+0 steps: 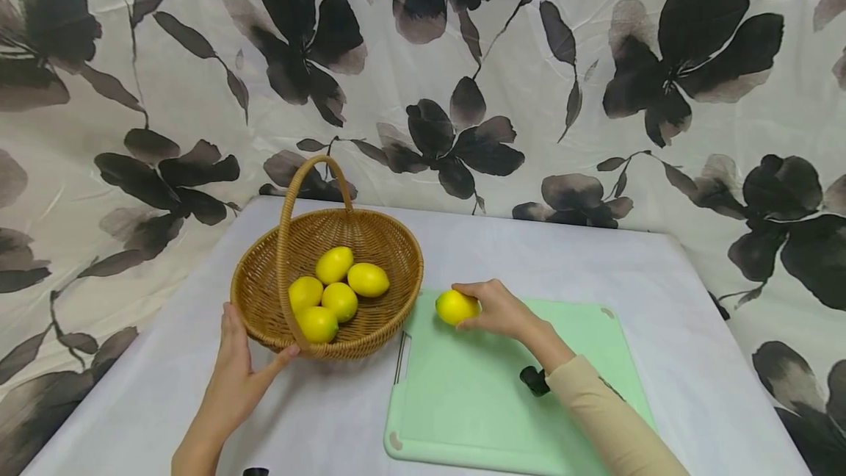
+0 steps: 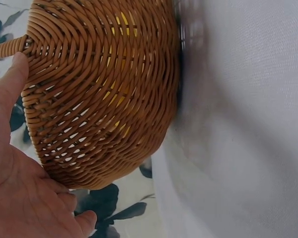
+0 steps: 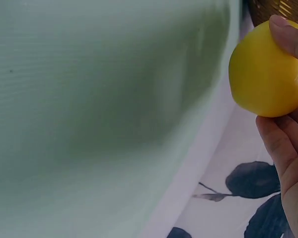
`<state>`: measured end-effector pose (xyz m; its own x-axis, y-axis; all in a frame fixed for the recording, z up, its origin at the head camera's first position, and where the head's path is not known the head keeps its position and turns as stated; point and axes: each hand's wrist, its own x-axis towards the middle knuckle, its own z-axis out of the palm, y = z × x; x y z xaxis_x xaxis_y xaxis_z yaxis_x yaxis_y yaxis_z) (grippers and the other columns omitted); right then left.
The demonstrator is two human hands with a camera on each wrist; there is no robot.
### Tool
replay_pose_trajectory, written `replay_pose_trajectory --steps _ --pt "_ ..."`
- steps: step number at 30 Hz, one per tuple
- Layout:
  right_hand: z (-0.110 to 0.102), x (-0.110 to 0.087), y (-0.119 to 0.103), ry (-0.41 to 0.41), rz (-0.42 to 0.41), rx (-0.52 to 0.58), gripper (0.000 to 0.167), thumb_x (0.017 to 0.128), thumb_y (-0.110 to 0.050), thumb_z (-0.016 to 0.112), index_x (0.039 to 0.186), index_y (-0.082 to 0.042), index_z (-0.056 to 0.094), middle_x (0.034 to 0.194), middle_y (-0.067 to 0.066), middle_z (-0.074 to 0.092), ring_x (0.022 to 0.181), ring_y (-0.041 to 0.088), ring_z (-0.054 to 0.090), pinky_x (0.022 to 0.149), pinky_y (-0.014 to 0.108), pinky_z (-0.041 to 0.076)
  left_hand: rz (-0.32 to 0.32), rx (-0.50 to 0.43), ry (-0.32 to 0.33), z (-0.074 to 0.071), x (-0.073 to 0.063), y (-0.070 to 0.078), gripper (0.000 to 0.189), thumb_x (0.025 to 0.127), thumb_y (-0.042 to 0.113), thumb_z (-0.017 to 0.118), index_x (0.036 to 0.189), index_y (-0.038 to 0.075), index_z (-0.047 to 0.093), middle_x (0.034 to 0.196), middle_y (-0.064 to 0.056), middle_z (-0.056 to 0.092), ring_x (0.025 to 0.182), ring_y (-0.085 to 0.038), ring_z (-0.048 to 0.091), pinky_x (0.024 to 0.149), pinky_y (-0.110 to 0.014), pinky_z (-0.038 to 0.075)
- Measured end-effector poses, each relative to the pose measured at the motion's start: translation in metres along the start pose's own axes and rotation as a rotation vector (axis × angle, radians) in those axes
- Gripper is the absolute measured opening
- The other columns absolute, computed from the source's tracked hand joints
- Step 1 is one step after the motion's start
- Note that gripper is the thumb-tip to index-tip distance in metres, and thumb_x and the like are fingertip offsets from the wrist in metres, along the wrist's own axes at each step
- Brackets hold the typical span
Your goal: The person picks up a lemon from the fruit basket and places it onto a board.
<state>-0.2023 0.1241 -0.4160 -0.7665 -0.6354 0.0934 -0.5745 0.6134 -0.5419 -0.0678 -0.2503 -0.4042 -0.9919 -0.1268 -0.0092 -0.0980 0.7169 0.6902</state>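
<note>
A brown wicker basket (image 1: pixel 403 252) with a tall hoop handle holds several yellow lemons (image 1: pixel 368 280). My left hand (image 1: pixel 231 380) rests against the basket's near left side, thumb spread out straight to the foot of the handle. In the left wrist view the thumb touches the woven rim (image 2: pixel 35 106), and some fingertips are hidden behind the basket. My right hand (image 1: pixel 499 311) pinches one lemon (image 1: pixel 456 307) between thumb and fingers, just right of the basket, over the far left part of a green cutting board (image 1: pixel 489 402). The right wrist view shows this lemon (image 3: pixel 265 74) close up.
A white cloth (image 1: pixel 317 417) covers the table under the basket and board. Behind the table hangs a floral curtain (image 1: pixel 410 87). The board's slotted handle (image 1: pixel 402 358) lies along its left edge, near the basket.
</note>
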Motion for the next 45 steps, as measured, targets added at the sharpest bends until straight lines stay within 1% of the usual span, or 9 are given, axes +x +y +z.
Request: replay_pose_trajectory --steps 17,28,30,33,35,37,38,40,45 --pt "0.006 0.000 0.004 -0.067 0.039 -0.041 0.067 0.071 -0.025 0.085 0.127 0.003 0.060 0.123 0.017 0.065 0.108 0.026 0.064 0.094 0.041 0.052 -0.010 0.003 -0.007 -0.002 -0.001 0.002 0.116 0.090 0.047 0.063 0.144 0.005 -0.031 0.152 -0.014 -0.034 0.143 -0.042 -0.023 0.113 -0.067 0.002" --pt "0.011 0.000 0.004 -0.073 0.050 -0.029 0.079 0.066 -0.040 0.087 0.127 0.002 0.060 0.123 0.019 0.065 0.075 0.010 0.050 0.079 0.028 0.050 0.010 -0.016 0.007 -0.003 -0.003 -0.001 0.116 0.089 0.046 0.064 0.145 0.007 -0.030 0.153 -0.013 -0.033 0.144 -0.042 -0.021 0.114 -0.066 0.001" --pt "0.012 0.000 0.003 -0.065 0.048 -0.028 0.082 0.065 -0.044 0.086 0.128 0.002 0.060 0.113 0.019 0.070 0.066 0.007 0.043 0.076 0.026 0.048 0.015 -0.021 0.012 -0.003 -0.003 -0.002 0.116 0.089 0.045 0.065 0.145 0.006 -0.029 0.153 -0.013 -0.033 0.144 -0.042 -0.021 0.114 -0.066 0.000" --pt "0.013 0.000 0.002 -0.056 0.049 -0.041 0.087 0.066 -0.052 0.083 0.130 0.002 0.058 0.084 0.014 0.071 0.060 0.008 0.034 0.075 0.027 0.047 0.014 -0.022 0.012 -0.003 -0.003 -0.003 0.116 0.089 0.045 0.065 0.145 0.006 -0.029 0.153 -0.013 -0.033 0.144 -0.042 -0.021 0.114 -0.066 0.000" --pt "0.014 0.000 0.000 -0.034 0.038 -0.053 0.090 0.066 -0.055 0.081 0.131 0.002 0.057 0.087 0.014 0.071 0.064 0.011 0.051 0.082 0.031 0.052 0.012 -0.020 0.012 -0.003 -0.003 -0.004 0.116 0.089 0.046 0.064 0.145 0.006 -0.029 0.153 -0.013 -0.033 0.144 -0.043 -0.020 0.114 -0.066 0.001" --pt "0.014 0.000 -0.003 -0.005 0.031 -0.058 0.091 0.067 -0.057 0.080 0.133 0.002 0.055 0.103 0.016 0.072 0.087 0.020 0.067 0.092 0.038 0.053 0.010 -0.020 0.009 -0.003 -0.003 -0.004 0.116 0.089 0.047 0.064 0.145 0.006 -0.030 0.153 -0.012 -0.033 0.144 -0.042 -0.020 0.114 -0.066 0.001" --pt "0.014 0.001 -0.004 0.012 0.032 -0.052 0.091 0.068 -0.056 0.080 0.133 0.002 0.055 0.114 0.018 0.069 0.101 0.026 0.067 0.095 0.041 0.052 0.009 -0.018 0.009 -0.003 -0.003 -0.004 0.116 0.089 0.047 0.064 0.145 0.006 -0.030 0.153 -0.012 -0.033 0.144 -0.043 -0.019 0.114 -0.066 0.002" --pt "0.014 0.002 -0.006 0.051 0.029 -0.043 0.092 0.068 -0.055 0.080 0.135 0.002 0.053 0.135 0.017 0.057 0.125 0.032 0.055 0.101 0.045 0.048 0.008 -0.018 0.007 -0.003 -0.003 -0.004 0.116 0.089 0.048 0.064 0.145 0.007 -0.030 0.153 -0.012 -0.033 0.144 -0.043 -0.019 0.114 -0.066 0.002" --pt "0.010 0.007 -0.010 0.121 0.023 -0.010 0.090 0.070 -0.050 0.081 0.138 0.002 0.050 0.139 0.016 0.053 0.128 0.032 0.052 0.103 0.045 0.046 0.005 -0.023 0.007 -0.003 -0.003 -0.004 0.117 0.089 0.048 0.064 0.145 0.007 -0.030 0.153 -0.013 -0.032 0.145 -0.043 -0.017 0.114 -0.066 0.004"
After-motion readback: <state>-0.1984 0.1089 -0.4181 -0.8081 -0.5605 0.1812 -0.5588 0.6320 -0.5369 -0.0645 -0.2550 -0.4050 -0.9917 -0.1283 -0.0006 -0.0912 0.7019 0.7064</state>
